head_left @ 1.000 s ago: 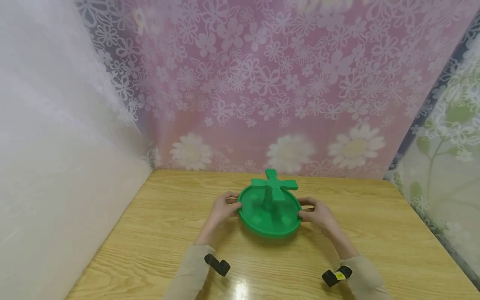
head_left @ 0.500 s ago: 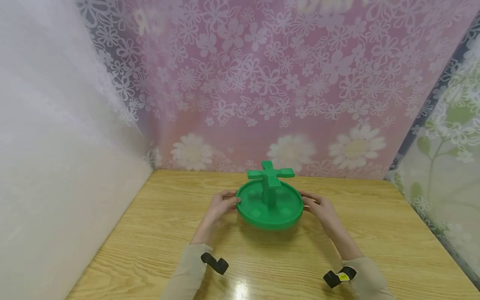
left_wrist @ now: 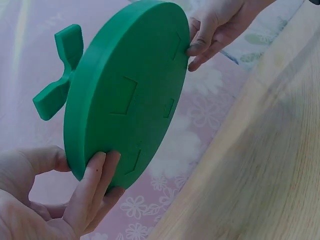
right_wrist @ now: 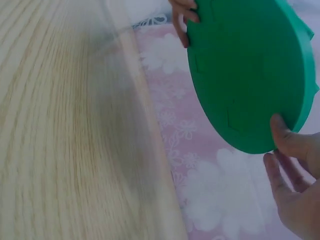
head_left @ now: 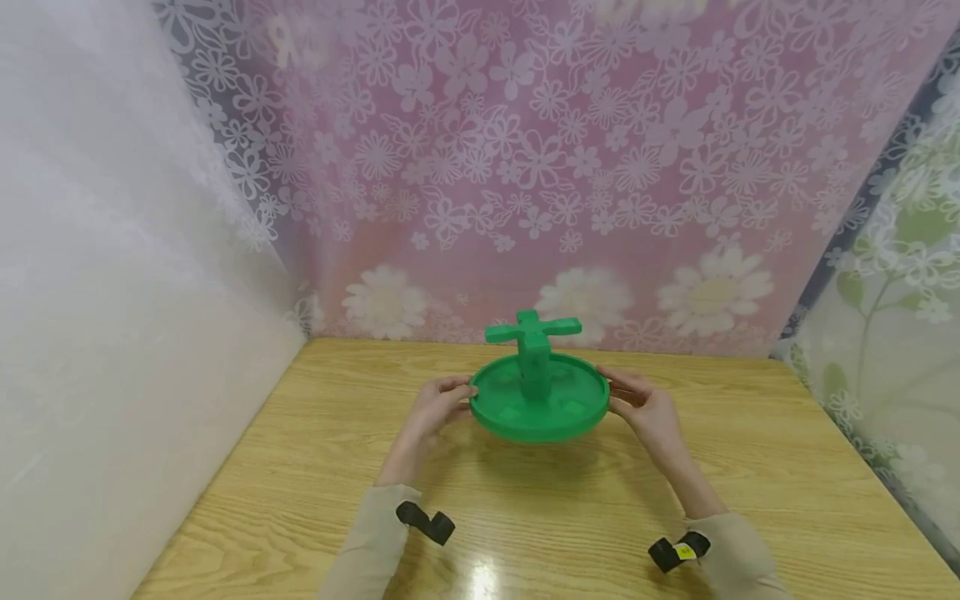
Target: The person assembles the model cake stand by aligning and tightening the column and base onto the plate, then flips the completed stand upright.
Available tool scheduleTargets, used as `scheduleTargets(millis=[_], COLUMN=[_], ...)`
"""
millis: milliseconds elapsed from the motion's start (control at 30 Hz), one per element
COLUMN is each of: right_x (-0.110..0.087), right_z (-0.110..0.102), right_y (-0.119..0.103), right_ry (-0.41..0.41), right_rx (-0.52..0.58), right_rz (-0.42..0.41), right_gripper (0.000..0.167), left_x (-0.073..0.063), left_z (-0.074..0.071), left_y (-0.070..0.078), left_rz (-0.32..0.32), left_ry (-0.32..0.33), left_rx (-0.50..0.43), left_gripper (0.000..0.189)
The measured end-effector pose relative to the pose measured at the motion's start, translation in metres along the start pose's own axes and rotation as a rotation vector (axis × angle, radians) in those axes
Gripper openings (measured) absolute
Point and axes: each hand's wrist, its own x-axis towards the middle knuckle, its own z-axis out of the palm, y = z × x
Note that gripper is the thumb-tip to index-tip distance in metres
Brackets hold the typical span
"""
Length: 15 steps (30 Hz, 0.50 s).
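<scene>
A round green plastic tray with a raised rim is held above the table, its underside showing outlined shapes in the left wrist view. From its middle rises a green post, topped by a cross-shaped piece with flat arms. My left hand pinches the tray's left edge, thumb at the rim and fingers against the underside. On the opposite edge, my right hand pinches the rim, with fingertips against the underside.
The wood-grain table spreads beneath the tray, which casts a shadow on it. A pink flowered curtain hangs behind the far edge. White sheeting stands at the left and a flowered sheet at the right.
The green tray has risen and tilted towards level, its cross-shaped top shifting up and slightly left. Both hands have moved up with it, and the right hand's fingers have shifted along the rim.
</scene>
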Motion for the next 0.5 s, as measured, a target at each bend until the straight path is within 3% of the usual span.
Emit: scheduleTargets(millis=[167,333,500], right_x=[0.0006,0.0005,0.0010], right_z=[0.0005,0.0019,0.0042], right_y=[0.0017,-0.0003,-0.0048], right_ry=[0.072,0.087,0.103], right_rx=[-0.016,0.073,0.150], right_rz=[-0.164,-0.224,-0.269], right_gripper=[0.038,0.032,0.027], left_x=[-0.0009,-0.0023,-0.0043], left_z=[-0.0004,0.0004,0.0002], left_y=[0.0020,0.0051,0.0070], left_rz=[0.011,0.032,0.072], left_ry=[-0.029,-0.060,-0.071], left_rx=[-0.045,-0.087,-0.057], left_gripper=[0.041,0.041,0.038])
